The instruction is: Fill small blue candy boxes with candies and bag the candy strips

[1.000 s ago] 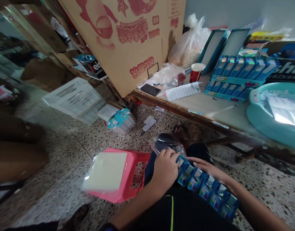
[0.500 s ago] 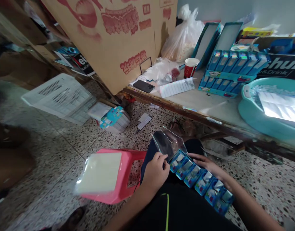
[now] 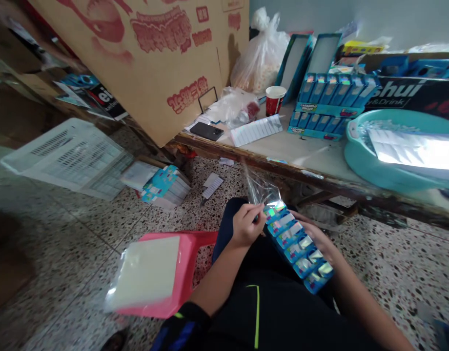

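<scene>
A blue display box (image 3: 295, 251) filled with a row of small blue packs sits tilted over my lap. My right hand (image 3: 316, 236) lies along its right side and supports it, with the fingers partly hidden behind the box. A clear plastic bag (image 3: 260, 186) reaches out from the far end of the box and seems to cover that end. At this end my left hand (image 3: 249, 223) is closed, with thumb and fingertips pinching the edge of the bag beside the first pack.
A pink stool (image 3: 186, 265) at left bears a stack of clear plastic sheets (image 3: 147, 273). On the bench stand filled display boxes (image 3: 332, 105), a red paper cup (image 3: 275, 101), a phone (image 3: 207, 130) and a turquoise basin (image 3: 374, 170). A white crate (image 3: 69, 156) rests on the floor.
The box has moved up and away from my body, toward the bench. My left hand has gone with it, and the bag now lies against the box's far end.
</scene>
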`<state>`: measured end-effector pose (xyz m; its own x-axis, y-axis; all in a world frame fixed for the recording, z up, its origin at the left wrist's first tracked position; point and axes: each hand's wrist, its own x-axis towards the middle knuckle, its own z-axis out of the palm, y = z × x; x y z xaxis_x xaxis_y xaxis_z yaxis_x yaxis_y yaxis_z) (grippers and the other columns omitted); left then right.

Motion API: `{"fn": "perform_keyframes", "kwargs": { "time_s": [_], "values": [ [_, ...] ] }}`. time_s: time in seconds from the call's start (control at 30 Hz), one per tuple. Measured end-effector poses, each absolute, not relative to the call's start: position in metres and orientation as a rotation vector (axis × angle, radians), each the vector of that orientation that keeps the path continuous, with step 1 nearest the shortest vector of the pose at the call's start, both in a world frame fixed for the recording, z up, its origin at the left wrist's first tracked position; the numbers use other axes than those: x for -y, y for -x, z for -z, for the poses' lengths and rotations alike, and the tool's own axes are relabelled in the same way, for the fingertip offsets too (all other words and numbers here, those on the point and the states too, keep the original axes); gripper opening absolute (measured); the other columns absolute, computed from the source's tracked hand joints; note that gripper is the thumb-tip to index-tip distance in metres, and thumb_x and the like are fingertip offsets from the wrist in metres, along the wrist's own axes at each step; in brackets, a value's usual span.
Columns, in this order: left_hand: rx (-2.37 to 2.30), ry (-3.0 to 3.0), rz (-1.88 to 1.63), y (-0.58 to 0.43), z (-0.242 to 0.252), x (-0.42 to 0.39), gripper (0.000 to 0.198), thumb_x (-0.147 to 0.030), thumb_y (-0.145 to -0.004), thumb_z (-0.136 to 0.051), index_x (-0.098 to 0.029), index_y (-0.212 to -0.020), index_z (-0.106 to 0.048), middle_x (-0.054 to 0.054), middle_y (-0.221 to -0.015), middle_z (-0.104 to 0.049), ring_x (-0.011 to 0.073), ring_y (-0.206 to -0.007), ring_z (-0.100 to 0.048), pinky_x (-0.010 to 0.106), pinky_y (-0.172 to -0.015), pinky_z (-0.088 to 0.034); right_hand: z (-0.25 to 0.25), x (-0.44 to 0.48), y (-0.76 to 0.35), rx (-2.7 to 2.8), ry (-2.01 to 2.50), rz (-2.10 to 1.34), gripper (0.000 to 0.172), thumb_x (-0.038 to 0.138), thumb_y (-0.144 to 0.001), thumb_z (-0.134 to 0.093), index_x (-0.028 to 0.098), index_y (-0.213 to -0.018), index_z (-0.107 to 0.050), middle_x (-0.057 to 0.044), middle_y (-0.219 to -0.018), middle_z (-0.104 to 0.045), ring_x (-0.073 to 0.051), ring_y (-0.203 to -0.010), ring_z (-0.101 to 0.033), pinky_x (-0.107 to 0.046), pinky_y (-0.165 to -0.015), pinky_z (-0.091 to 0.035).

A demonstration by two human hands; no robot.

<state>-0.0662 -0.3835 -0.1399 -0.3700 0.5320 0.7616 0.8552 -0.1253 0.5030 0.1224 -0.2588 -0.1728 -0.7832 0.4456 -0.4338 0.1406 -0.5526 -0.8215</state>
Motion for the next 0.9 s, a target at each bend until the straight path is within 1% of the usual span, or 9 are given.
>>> {"fn": "perform_keyframes", "kwargs": {
  "time_s": [0.13,0.2,0.27,0.43,0.6,0.67,0.73,0.8,0.9],
  "values": [
    [1.756,1.351,1.532,0.091,0.131,0.349,0.014,-0.022,-0.094,-0.061,-0.018,-0.098,-0.074,0.006,-0.092,-0.074,0.0148,-0.083,-0.071,0.031,-0.077,-0.062,0.174,0.279,-0.067,1.047,0.957,-2.298,0.055,0.039,-0.066,-0.08,0.027,-0.118,-0.064,-0.003,-0.099,-0.075,-0.028,-0.089,-0.068,-0.04,-0.077,-0.055],
    [1.764,1.337,1.509,0.104,0.125,0.348,0.013,-0.024,-0.094,-0.062,-0.018,-0.094,-0.074,0.006,-0.092,-0.075,0.015,-0.083,-0.072,0.033,-0.077,-0.063,0.177,0.295,-0.041,0.944,0.946,-2.251,0.056,0.038,-0.064,-0.079,0.027,-0.116,-0.061,-0.002,-0.095,-0.073,-0.027,-0.087,-0.067,-0.038,-0.074,-0.054],
    [1.792,1.326,1.474,0.114,0.122,0.36,0.013,-0.025,-0.094,-0.064,-0.018,-0.092,-0.074,0.006,-0.091,-0.075,0.0155,-0.083,-0.071,0.033,-0.078,-0.062,0.179,0.31,-0.025,0.895,0.926,-2.27,0.055,0.037,-0.066,-0.077,0.029,-0.118,-0.058,-0.002,-0.1,-0.072,-0.027,-0.092,-0.066,-0.038,-0.076,-0.054],
    [1.925,1.179,1.398,0.121,0.126,0.413,0.008,-0.023,-0.09,-0.069,-0.017,-0.094,-0.073,0.006,-0.086,-0.073,0.0158,-0.08,-0.069,0.031,-0.074,-0.059,0.18,0.328,-0.014,0.993,0.805,-2.287,0.053,0.042,-0.076,-0.075,0.029,-0.123,-0.057,-0.004,-0.117,-0.067,-0.028,-0.107,-0.063,-0.04,-0.091,-0.051],
    [1.9,1.221,1.403,0.108,0.136,0.44,0.007,-0.016,-0.087,-0.071,-0.017,-0.094,-0.071,0.004,-0.083,-0.071,0.0147,-0.075,-0.068,0.029,-0.068,-0.058,0.185,0.325,-0.013,1.006,0.87,-2.282,0.074,0.054,-0.078,-0.074,0.033,-0.143,-0.044,-0.004,-0.125,-0.063,-0.028,-0.118,-0.058,-0.043,-0.101,-0.046],
    [1.881,1.299,1.4,0.104,0.136,0.445,0.011,-0.013,-0.086,-0.072,-0.018,-0.096,-0.071,0.003,-0.082,-0.07,0.0137,-0.073,-0.067,0.027,-0.067,-0.058,0.182,0.32,-0.013,0.962,0.856,-2.373,0.078,0.066,-0.079,-0.069,0.034,-0.145,-0.042,-0.004,-0.132,-0.061,-0.029,-0.124,-0.056,-0.046,-0.105,-0.045],
    [1.866,1.399,1.401,0.1,0.134,0.452,0.015,-0.012,-0.086,-0.072,-0.019,-0.099,-0.071,0.002,-0.081,-0.069,0.0126,-0.071,-0.065,0.025,-0.064,-0.056,0.175,0.314,-0.013,0.915,0.762,-2.534,0.078,0.08,-0.08,-0.057,0.032,-0.141,-0.047,-0.005,-0.132,-0.063,-0.032,-0.126,-0.055,-0.049,-0.104,-0.046],
    [1.889,1.516,1.396,0.098,0.133,0.46,0.02,-0.012,-0.086,-0.07,-0.021,-0.103,-0.072,0.001,-0.08,-0.068,0.0122,-0.07,-0.065,0.024,-0.064,-0.055,0.168,0.306,-0.013,0.899,0.644,-2.659,0.077,0.086,-0.081,-0.048,0.028,-0.131,-0.055,-0.007,-0.123,-0.068,-0.033,-0.121,-0.059,-0.05,-0.098,-0.049],
    [1.964,1.626,1.386,0.097,0.14,0.47,0.023,-0.016,-0.086,-0.071,-0.025,-0.106,-0.073,0.001,-0.081,-0.066,0.0136,-0.073,-0.064,0.026,-0.068,-0.055,0.162,0.299,-0.013,0.956,0.564,-2.704,0.061,0.077,-0.083,-0.058,0.024,-0.112,-0.063,-0.006,-0.102,-0.072,-0.031,-0.104,-0.066,-0.045,-0.089,-0.052]
  ]
}}
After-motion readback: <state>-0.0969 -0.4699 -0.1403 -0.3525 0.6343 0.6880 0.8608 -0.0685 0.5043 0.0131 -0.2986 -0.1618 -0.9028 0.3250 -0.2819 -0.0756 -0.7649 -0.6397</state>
